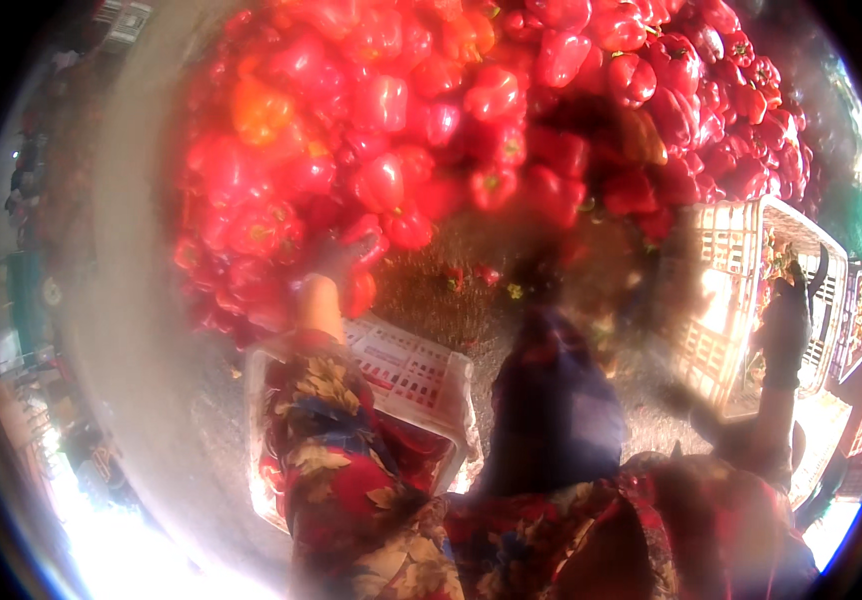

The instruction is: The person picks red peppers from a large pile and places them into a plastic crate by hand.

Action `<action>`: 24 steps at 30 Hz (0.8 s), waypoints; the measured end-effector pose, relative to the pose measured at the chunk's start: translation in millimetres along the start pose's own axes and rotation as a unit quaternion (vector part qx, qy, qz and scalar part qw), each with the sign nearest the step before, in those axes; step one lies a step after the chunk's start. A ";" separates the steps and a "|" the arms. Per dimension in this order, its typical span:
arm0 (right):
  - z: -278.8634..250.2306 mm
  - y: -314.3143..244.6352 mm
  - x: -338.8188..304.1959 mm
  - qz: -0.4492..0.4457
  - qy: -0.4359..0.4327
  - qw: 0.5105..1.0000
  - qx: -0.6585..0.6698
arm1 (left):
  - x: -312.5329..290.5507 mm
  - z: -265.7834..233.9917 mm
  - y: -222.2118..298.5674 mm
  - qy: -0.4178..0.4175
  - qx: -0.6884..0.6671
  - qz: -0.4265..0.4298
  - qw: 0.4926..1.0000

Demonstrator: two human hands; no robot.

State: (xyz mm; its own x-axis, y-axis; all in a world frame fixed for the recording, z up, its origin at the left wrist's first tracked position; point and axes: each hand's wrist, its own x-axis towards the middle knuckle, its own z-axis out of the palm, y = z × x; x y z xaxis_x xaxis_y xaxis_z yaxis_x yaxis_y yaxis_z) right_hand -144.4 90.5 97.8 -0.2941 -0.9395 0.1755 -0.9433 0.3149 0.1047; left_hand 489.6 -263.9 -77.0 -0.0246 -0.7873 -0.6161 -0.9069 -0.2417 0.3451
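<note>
A large heap of red bell peppers (381, 100) fills the far side. My left hand (331, 262) reaches into its near edge and touches a red bell pepper (363, 238); glare and blur hide its fingers. Below my left forearm stands a white plastic crate (421, 360) with red peppers inside. At the right my right hand (786, 315), dark and in shadow, is at another white slatted crate (716, 310), which is tilted. Whether its fingers grip that crate or something in it cannot be made out.
One orange pepper (263, 112) lies among the red ones. Pepper scraps (486, 275) are scattered on the brown ground before my dark-clothed leg (556, 410). Further crates (859, 310) and green netting (848, 225) are at the right rim. A pale strip of floor (136, 250) runs along the left.
</note>
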 end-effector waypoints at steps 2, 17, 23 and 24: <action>-2.8 -12.1 -1.8 0.009 0.028 0.999 0.024 | -7.7 15.4 11.1 -0.044 -0.049 -0.038 0.997; -28.8 -74.3 8.0 0.027 0.002 0.984 0.175 | -76.6 144.3 67.3 -0.029 -0.756 -0.193 0.625; -24.0 -69.1 -3.9 0.068 -0.014 0.979 0.194 | -74.8 147.2 72.4 -0.034 -0.802 -0.138 0.581; -23.2 -68.9 -3.3 0.056 -0.005 0.978 0.199 | -75.5 146.9 72.3 -0.038 -0.806 -0.126 0.578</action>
State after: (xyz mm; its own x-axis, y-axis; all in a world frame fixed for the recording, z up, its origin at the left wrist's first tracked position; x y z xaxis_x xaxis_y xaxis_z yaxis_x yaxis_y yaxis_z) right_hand -74.8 75.1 112.7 -0.3986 -0.9041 0.1542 -0.8898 0.3405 -0.3036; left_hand 364.2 -138.6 -109.6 -0.0521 -0.5991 -0.7989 0.6813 -0.6063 0.4103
